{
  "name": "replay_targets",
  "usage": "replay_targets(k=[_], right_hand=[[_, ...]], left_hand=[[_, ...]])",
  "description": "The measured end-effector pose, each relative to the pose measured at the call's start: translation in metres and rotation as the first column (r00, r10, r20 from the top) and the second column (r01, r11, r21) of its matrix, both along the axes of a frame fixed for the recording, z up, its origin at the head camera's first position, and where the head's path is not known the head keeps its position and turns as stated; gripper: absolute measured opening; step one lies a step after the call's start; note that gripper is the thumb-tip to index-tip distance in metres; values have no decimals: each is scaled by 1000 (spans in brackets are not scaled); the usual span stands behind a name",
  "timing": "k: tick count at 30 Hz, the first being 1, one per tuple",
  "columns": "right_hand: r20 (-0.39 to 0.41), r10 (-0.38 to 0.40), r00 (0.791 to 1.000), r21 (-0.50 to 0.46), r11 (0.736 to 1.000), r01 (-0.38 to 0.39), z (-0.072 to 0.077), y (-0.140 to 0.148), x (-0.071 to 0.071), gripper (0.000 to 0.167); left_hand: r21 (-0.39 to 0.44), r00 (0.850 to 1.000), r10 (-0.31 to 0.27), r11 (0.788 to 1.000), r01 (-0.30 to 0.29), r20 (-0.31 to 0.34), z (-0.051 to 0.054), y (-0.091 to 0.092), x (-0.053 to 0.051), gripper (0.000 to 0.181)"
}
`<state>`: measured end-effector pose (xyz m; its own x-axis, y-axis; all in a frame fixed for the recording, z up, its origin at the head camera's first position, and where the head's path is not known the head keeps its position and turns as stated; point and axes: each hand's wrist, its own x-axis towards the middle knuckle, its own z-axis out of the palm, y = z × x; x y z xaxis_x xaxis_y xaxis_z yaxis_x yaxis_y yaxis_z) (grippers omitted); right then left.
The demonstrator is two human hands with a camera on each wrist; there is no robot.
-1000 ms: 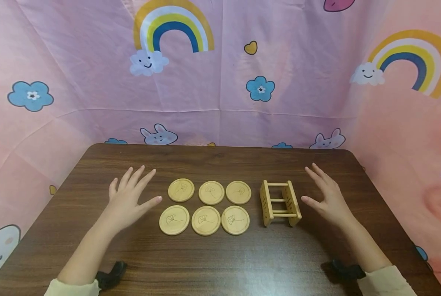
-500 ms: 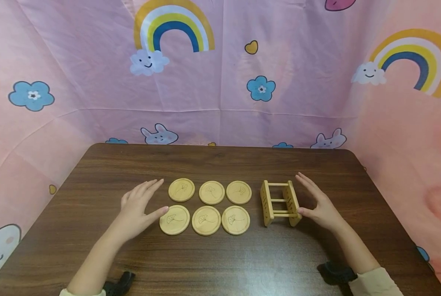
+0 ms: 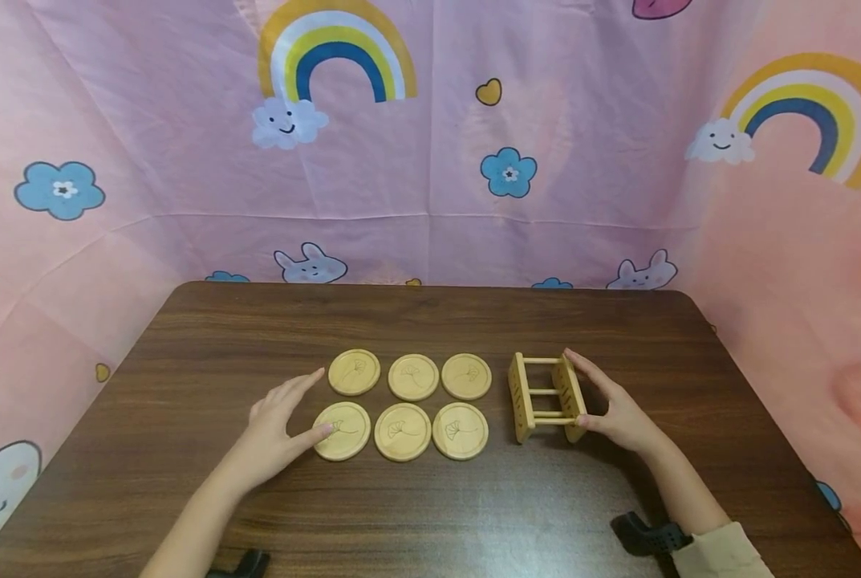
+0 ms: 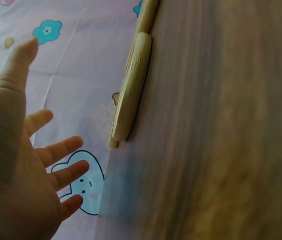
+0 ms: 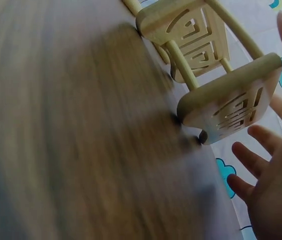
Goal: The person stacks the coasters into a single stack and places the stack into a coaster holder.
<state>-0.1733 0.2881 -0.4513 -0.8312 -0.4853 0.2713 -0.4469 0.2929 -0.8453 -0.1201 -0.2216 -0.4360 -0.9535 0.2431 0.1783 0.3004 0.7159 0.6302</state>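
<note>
Several round wooden coasters with an engraved leaf lie in two rows; the left hand [image 3: 273, 437] is spread at the front-left coaster [image 3: 347, 441], its thumb over that coaster's left edge. The left wrist view shows the hand [image 4: 31, 165] with fingers apart, beside a coaster [image 4: 133, 87] seen edge-on. A small wooden rack [image 3: 522, 399] with rungs stands right of the coasters. Beside its right panel is the right hand [image 3: 620, 413], thumb and fingers extended; whether they touch it I cannot tell. In the right wrist view the hand [image 5: 275, 170] is alongside the cut-out rack panel [image 5: 235, 112].
The dark wooden table [image 3: 416, 514] has a patterned cloth [image 3: 430, 185] behind it and at both sides. Black bands [image 3: 647, 534] are on the wrists, the left one partly cut off at the frame's bottom.
Both hands have moved inward and lower, the left from beside the coasters to the front-left one, the right up to the rack's right side. Coasters and rack have not moved.
</note>
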Motion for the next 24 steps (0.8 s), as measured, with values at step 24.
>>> replay_targets(k=[24], right_hand=[[5,57,998,-50,997,-56,-9,0,-2,94]], left_hand=[[78,996,-39,996,33,75,-28,-2,5,91]])
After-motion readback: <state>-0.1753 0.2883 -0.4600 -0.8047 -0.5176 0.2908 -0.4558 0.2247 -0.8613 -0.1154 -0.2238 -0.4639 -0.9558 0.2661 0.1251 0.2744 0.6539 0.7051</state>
